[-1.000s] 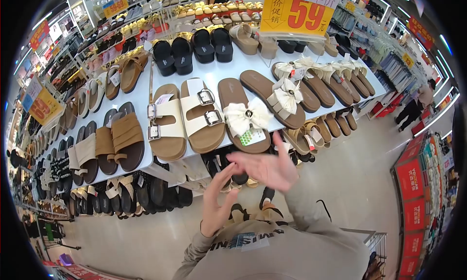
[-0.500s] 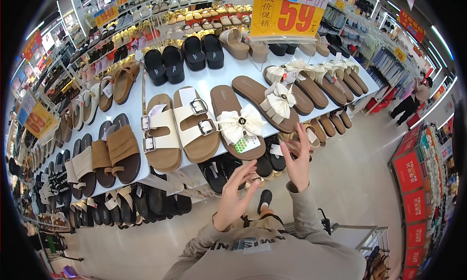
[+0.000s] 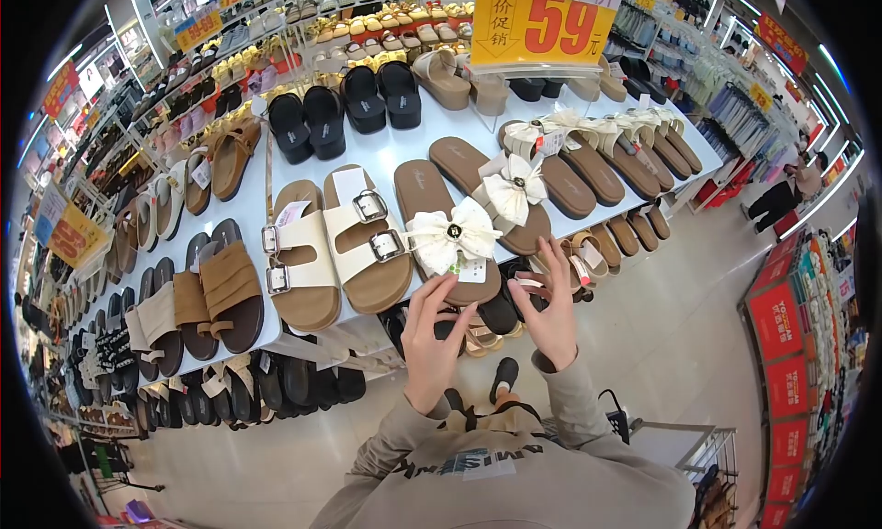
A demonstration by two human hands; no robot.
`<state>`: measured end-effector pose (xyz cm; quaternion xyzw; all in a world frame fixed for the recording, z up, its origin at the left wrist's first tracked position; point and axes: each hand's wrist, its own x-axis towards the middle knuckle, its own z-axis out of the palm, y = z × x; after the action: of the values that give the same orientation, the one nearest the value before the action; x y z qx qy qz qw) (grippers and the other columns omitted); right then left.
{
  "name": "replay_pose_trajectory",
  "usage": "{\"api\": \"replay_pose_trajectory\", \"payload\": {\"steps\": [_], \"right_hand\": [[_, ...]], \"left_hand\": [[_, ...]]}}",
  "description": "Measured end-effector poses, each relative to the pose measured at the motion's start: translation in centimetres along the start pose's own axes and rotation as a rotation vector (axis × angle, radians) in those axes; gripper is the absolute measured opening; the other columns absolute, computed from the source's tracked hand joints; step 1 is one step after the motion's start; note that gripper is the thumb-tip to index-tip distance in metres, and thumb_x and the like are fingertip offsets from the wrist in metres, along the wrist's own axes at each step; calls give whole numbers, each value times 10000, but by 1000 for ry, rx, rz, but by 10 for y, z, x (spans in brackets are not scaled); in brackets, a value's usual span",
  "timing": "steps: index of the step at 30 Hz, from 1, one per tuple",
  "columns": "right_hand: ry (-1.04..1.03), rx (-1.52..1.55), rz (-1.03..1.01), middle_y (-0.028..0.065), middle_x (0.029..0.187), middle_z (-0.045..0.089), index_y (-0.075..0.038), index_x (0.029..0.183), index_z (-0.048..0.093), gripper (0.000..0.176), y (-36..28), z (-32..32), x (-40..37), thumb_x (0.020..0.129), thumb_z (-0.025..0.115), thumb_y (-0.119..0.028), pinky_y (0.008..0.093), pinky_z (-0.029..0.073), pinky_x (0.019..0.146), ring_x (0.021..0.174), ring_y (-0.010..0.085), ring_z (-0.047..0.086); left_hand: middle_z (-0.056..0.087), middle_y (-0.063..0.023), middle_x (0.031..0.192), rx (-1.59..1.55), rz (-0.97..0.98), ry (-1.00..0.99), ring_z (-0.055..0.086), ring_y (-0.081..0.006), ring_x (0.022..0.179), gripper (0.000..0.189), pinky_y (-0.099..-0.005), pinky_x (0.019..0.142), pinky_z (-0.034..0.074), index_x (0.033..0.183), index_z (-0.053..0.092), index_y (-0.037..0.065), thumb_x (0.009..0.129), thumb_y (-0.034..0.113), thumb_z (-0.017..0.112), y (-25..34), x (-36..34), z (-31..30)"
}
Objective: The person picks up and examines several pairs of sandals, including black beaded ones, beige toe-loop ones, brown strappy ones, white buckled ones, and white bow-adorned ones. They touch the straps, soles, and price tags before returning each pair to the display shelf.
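While a bow sandal (image 3: 452,240) lies at left grip (image 3: 432,341), hold unclear, right grip (image 3: 553,320) unclasped nearby

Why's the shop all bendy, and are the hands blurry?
Head view: probably a very wide lens, since the picture rounds off into black and the red panels bend; head view: left hand and right hand look fairly sharp; head view: pale sheen on the floor.

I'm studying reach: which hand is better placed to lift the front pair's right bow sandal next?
Likely the right hand, open beside that sandal; the left hand is by the other sandal.
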<state>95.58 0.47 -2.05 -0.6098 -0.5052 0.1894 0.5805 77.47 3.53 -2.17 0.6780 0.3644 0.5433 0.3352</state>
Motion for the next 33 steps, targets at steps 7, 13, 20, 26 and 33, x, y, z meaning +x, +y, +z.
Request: {"api": "replay_pose_trajectory", "payload": {"steps": [7,13,20,26,33], "right_hand": [[-53,-29,-52,195,1529,430,-81,1522,438,726,-1,-3,10,882,780,-119,315,578,821,887,168,704],[-184,79,-22,176,1525,433,-64,1503,452,688,3,-17,24,888,761,-75,309,578,830,966,181,702],[-116,179,-86,166,1570,353,-25,1477,455,631,37,-87,41,897,699,19,321,576,867,1053,209,689],[-227,303,74,144,1605,324,-41,1549,322,699,78,-193,61,931,645,2,343,543,930,1124,232,655],[-344,385,157,157,1573,370,-8,1541,323,654,116,-264,90,967,634,-55,349,524,948,1128,218,638]], "left_hand": [[556,-108,1340,67,18,137,680,-120,865,381,-228,672,576,1248,649,16,883,-53,732,-3,20,13],[665,-138,1168,59,90,182,685,-148,768,311,-266,649,572,1168,673,-1,869,-67,725,12,9,42],[664,-159,1233,63,115,44,653,-303,1124,324,-372,972,505,1182,667,2,865,-7,735,45,22,123],[340,-213,1566,383,82,24,428,-410,1392,635,-443,1071,448,1470,454,62,911,157,738,39,70,227],[361,-228,1563,705,33,236,449,-420,1376,620,-463,1064,437,1431,504,65,859,109,738,30,93,279]]}}
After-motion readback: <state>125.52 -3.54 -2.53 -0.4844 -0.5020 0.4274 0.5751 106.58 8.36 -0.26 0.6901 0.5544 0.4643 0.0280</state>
